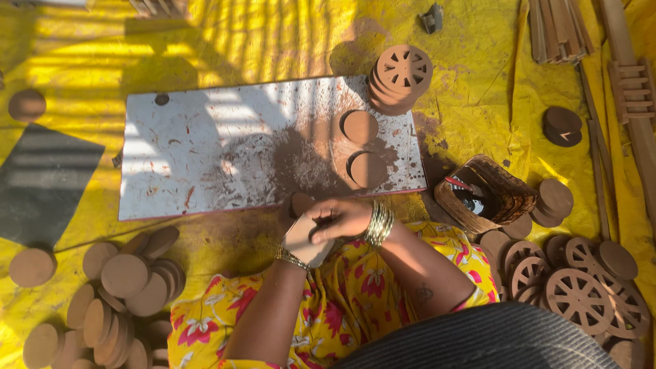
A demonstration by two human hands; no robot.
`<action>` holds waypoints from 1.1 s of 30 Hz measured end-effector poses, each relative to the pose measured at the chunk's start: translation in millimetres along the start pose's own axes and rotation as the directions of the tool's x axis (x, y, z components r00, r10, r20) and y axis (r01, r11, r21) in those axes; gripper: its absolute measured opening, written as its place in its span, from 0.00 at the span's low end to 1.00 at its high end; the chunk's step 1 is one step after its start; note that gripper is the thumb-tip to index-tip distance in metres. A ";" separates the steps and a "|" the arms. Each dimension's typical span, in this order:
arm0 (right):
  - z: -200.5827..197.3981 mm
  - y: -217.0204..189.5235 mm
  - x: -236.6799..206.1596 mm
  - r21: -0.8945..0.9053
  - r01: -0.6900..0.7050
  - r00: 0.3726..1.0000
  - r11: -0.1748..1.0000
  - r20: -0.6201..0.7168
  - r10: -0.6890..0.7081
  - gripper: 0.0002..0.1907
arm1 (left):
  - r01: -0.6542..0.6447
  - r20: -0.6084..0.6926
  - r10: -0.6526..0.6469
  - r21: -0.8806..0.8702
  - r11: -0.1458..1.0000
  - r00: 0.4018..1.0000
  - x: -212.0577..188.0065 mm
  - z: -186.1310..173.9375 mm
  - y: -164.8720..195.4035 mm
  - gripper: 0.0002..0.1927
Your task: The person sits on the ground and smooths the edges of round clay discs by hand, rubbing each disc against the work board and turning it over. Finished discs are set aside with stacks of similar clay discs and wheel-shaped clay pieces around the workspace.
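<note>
1. Left hand (305, 239) and right hand (342, 219) meet over the lap, both grasping one plain wooden disc (301, 236).
2. Just beyond the hands lies a white board (205, 157) bearing two more discs (360, 127).
3. Right of the hands sits a small basket (509, 198); spoked wheels (581, 297) lie beyond it.

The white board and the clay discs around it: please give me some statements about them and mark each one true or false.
1. Two plain discs lie on the white board. True.
2. The stack of spoked wheels is at the board's left end. False: it is at the right end.
3. The left hand and right hand hold one disc together. True.
4. The floor sheet is blue. False: it is yellow.
</note>
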State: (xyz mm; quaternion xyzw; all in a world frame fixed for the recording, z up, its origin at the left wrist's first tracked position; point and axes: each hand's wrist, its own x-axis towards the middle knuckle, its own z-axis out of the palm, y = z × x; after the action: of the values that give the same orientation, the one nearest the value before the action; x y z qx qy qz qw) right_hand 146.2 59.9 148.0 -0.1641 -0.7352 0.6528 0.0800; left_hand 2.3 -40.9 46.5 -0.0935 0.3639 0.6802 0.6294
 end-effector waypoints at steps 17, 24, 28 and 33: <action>-17.4 15.7 -5.7 -0.380 -0.359 0.919 0.853 -0.301 0.253 0.23 | 0.045 -0.283 -0.032 0.039 0.998 0.959 22.9 1.3 8.3 0.33; -13.4 9.7 -6.1 -0.376 -0.263 0.926 0.888 -0.358 0.123 0.16 | -0.089 -0.314 0.058 -0.084 0.993 0.948 14.8 12.2 12.6 0.31; -11.9 3.1 -9.6 0.362 0.194 0.981 0.912 -0.048 -0.190 0.11 | 0.074 -0.085 -0.074 -0.001 0.997 0.994 16.7 16.1 -1.5 0.31; -19.7 -2.1 -7.6 -0.459 -0.503 0.818 0.732 -0.527 0.232 0.13 | -0.051 -0.291 0.062 0.047 0.998 0.955 33.5 26.1 1.2 0.32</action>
State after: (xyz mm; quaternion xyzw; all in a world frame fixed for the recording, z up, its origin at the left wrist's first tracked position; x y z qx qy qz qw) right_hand 159.5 75.5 153.5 -0.4677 -0.8116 0.3460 0.0536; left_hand 3.5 1.6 46.1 -0.1704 0.4686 0.6695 0.5505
